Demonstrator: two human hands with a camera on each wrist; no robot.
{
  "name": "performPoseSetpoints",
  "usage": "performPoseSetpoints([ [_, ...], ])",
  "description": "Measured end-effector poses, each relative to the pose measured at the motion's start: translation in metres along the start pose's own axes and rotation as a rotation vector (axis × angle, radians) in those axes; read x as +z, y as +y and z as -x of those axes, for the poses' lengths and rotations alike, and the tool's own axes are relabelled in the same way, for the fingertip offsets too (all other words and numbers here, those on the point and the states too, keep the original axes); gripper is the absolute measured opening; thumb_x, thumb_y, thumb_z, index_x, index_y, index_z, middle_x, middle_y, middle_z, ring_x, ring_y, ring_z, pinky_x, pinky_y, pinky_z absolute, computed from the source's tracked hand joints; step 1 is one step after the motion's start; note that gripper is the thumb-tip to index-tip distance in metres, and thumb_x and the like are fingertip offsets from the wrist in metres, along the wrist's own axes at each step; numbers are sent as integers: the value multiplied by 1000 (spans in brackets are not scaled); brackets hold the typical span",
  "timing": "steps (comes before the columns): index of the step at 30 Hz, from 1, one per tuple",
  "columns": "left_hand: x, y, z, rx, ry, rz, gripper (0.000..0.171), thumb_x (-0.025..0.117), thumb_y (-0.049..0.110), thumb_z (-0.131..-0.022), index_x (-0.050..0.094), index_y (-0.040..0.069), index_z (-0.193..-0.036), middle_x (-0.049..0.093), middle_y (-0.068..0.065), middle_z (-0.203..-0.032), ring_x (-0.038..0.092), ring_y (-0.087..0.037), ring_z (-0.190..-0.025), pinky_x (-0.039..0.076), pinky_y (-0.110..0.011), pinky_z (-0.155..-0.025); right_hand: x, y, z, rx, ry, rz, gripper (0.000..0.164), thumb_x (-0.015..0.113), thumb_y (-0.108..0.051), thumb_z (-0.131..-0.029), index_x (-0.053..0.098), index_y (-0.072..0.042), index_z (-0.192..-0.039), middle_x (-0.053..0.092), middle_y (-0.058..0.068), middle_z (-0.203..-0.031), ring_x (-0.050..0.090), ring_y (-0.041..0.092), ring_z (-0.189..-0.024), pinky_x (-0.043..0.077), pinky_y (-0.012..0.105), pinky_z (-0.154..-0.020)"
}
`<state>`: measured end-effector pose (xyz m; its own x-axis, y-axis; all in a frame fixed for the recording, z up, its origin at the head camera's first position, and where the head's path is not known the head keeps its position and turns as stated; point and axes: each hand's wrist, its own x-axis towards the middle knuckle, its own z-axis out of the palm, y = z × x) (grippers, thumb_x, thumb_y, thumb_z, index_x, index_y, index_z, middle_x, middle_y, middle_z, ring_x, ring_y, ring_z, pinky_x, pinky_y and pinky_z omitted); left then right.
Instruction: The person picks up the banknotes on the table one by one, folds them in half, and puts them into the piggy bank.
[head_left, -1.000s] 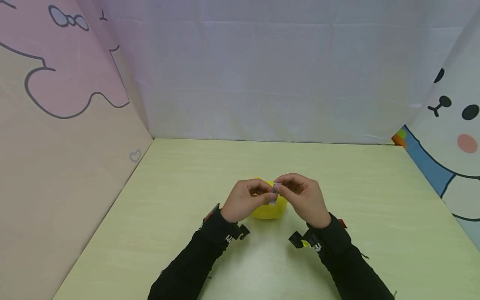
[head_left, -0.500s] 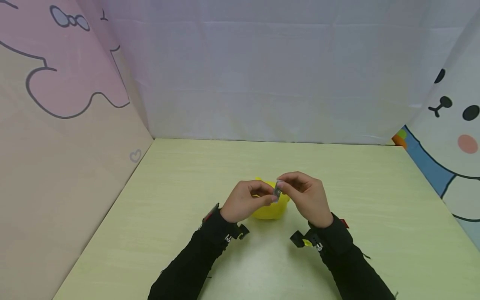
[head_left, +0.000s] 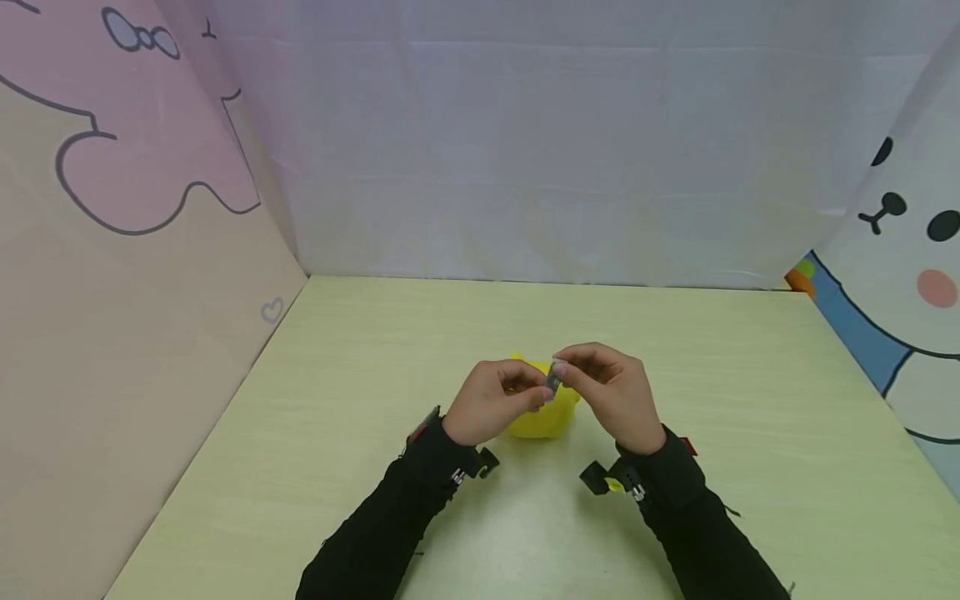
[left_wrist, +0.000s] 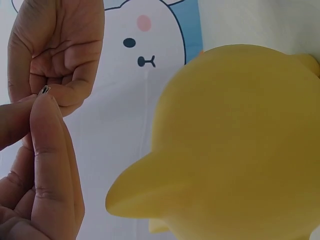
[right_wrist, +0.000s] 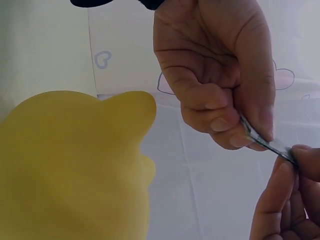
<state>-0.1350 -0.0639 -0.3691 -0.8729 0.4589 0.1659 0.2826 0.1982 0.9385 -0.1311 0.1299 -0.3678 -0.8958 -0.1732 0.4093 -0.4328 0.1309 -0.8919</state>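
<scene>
Close above the table, the left hand (head_left: 487, 407) and the right hand (head_left: 617, 402) pinch opposite ends of a small, thin grey slip (head_left: 553, 381) between thumb and fingertips. In the right wrist view the slip (right_wrist: 267, 143) looks flat and possibly folded, with a dark edge and a paler, shiny side. Only a tip of it shows between the fingers in the left wrist view. Just behind and below the hands stands a smooth, rounded yellow figure (head_left: 538, 423) with ear-like bumps, partly hidden by them. It fills much of the left wrist view as a yellow body (left_wrist: 240, 130).
The pale wooden table (head_left: 375, 333) spreads out around the hands. A plain whitish curtain (head_left: 480, 158) hangs behind it. Cartoon-printed sheets stand along both sides, a pink and beige one (head_left: 150, 350) at left and a white bear print (head_left: 900, 292) at right.
The right hand has shifted slightly up and to the right. The slip's dark grey face shows more plainly between the fingertips now. The yellow figure's base stays in place.
</scene>
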Motion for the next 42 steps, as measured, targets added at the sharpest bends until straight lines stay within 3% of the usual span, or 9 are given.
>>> performPoseSetpoints([
  [9, -1, 1, 1, 25, 34, -17, 15, 66, 12, -93, 71, 0, -100, 68, -17, -87, 61, -11, -74, 52, -24, -72, -2, 1, -1, 50, -70, -15, 26, 65, -2, -92, 64, 8, -116, 67, -15, -94, 63, 5, -85, 54, 18, -75],
  [17, -2, 0, 0, 26, 53, -1, 15, 66, 10, -93, 71, -1, -101, 68, -18, -87, 63, -12, -75, 54, -26, -72, -2, 2, 0, 58, -105, -3, 18, 66, -3, -92, 67, 5, -107, 67, -12, -94, 65, 5, -85, 55, 20, -79],
  [31, -2, -5, -1, 42, 63, 20, 16, 67, 10, -93, 71, -1, -103, 69, -19, -91, 64, -13, -77, 54, -28, -73, -2, 3, 0, 47, -131, -83, 17, 64, -1, -93, 64, 11, -106, 68, -12, -93, 70, 6, -80, 60, 26, -76],
  [42, -2, -4, -2, 62, 130, 25, 28, 68, 8, -92, 63, -2, -117, 66, -17, -113, 64, -29, -107, 56, -31, -90, -3, 4, -2, 41, -82, -64, 14, 64, 0, -93, 65, 10, -102, 68, -8, -88, 69, 8, -76, 60, 24, -74],
])
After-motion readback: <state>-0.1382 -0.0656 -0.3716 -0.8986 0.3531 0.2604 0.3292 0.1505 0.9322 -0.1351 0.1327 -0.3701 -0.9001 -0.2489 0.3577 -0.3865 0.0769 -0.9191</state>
